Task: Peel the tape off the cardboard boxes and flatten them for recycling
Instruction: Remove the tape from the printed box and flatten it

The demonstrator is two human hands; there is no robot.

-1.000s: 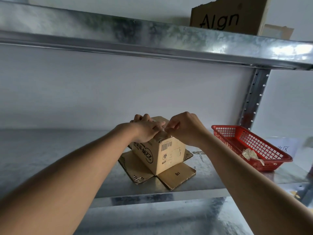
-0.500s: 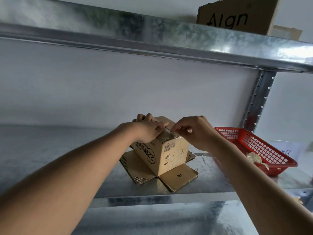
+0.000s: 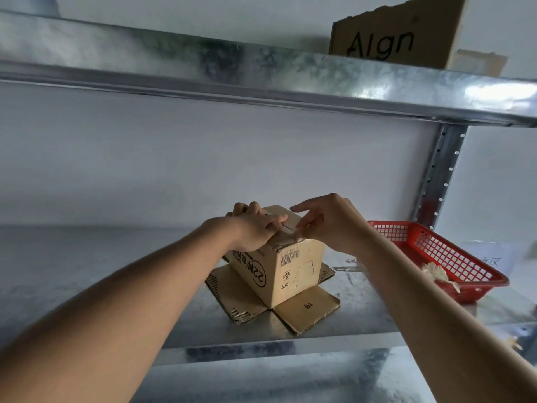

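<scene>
A small brown cardboard box point(image 3: 290, 266) stands on the metal shelf point(image 3: 87, 271) with its lower flaps splayed flat around it. My left hand point(image 3: 255, 231) holds the box's top from the left, fingers curled over the far edge. My right hand point(image 3: 328, 222) is over the top's right side. Its index finger sticks out straight while the lower fingertips pinch at clear tape point(image 3: 286, 238) along the top seam. How much tape has lifted is hidden by the fingers.
A red plastic basket point(image 3: 453, 257) with a crumpled wad of tape point(image 3: 436, 271) sits to the right. A perforated steel post point(image 3: 438, 175) rises behind it. The upper shelf point(image 3: 261, 71) hangs overhead and carries a cardboard piece marked "Algn" point(image 3: 392, 39). A white wall is close behind.
My right hand has drawn back to the top seam and spread its fingers, with the index finger now straight. My left hand keeps its hold on the box.
</scene>
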